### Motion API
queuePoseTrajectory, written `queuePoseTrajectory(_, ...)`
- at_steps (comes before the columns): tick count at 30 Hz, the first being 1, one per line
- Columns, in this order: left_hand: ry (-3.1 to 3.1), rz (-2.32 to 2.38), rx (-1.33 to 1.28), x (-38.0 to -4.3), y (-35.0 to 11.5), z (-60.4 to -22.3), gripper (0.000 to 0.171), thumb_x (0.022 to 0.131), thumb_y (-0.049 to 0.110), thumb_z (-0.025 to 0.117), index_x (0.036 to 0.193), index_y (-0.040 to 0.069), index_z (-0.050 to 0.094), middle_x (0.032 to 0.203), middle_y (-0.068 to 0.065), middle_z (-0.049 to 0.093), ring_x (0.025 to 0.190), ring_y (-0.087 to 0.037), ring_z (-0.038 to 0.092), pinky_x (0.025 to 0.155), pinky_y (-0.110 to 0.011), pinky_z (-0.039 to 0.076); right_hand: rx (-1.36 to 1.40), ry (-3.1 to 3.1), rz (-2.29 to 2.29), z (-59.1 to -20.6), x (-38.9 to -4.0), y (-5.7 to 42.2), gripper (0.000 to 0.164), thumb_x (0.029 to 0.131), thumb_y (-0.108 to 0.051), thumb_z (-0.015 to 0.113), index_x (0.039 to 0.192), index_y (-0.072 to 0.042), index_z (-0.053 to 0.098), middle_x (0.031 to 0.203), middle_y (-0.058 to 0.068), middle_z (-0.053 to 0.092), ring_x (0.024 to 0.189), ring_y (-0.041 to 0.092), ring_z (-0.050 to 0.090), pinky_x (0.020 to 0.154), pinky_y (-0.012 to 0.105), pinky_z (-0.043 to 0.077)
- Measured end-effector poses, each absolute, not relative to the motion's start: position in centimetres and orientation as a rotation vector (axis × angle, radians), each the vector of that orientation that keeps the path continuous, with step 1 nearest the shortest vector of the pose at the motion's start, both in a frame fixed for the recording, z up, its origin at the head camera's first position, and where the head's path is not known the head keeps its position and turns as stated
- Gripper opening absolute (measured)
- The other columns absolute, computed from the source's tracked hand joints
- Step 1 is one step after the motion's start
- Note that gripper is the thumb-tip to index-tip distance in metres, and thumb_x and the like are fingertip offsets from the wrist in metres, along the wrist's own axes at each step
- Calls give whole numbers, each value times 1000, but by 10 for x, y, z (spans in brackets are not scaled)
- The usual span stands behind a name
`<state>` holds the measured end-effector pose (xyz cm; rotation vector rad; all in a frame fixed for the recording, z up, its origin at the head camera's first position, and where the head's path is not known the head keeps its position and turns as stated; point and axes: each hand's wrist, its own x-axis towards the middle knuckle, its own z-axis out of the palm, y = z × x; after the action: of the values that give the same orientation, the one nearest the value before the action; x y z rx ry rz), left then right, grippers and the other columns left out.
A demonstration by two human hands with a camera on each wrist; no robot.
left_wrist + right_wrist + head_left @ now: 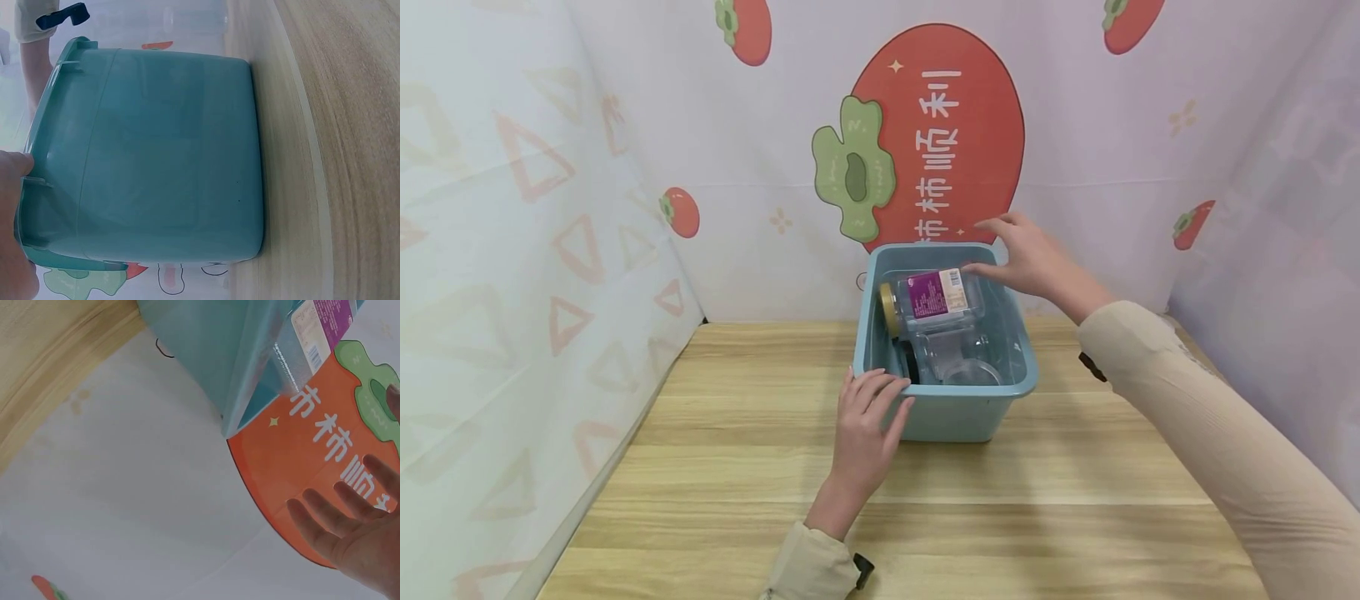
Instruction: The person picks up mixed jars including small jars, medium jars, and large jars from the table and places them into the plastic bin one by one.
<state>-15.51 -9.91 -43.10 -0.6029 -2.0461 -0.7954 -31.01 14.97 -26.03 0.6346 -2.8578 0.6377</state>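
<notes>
A blue plastic bin [958,419] stands on the wooden table. My left hand [862,427] holds its near left corner, fingers over the rim and thumb at the front side. Inside lies a clear plastic jar [974,297] on its side, with a gold lid [889,308] and a purple and cream label [928,294]. Below it are more clear containers [943,346], one with a black lid [911,362]. Above the bin's far right side hovers my right hand [1028,260], fingers spread and nothing in it, as the right wrist view also shows.
The wooden table [737,467] runs up to a white backdrop [760,275] close behind the bin, printed with a large red persimmon [985,125]. Pale side curtains [490,317] hang to the left and right.
</notes>
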Motion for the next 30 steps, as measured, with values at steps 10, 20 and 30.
queuePoseTrajectory(10,-2057,-793,-595,-155,-99,-431,27,89,7,84,114,3,77,110,-11,73,120,-33,65,108,-76,41,569,-2783,630,-270,-307,169,70,97,-29,78,154,-2,48,155,29,46,144,48,43,112,68,43)
queuePoseTrajectory(20,-2049,-791,-599,-155,-99,-430,26,88,6,84,112,2,77,109,-11,73,119,-34,64,106,-78,41,523,-2738,654,-282,-302,186,68,99,-30,76,154,-2,48,152,29,48,141,48,45,112,68,42)
queuePoseTrajectory(30,-2052,-790,-596,-152,-98,-428,27,87,6,85,113,3,77,109,-11,73,120,-34,64,109,-76,41,496,-2716,647,-296,-296,198,65,99,-30,75,152,0,50,151,31,49,140,50,46,111,69,43)
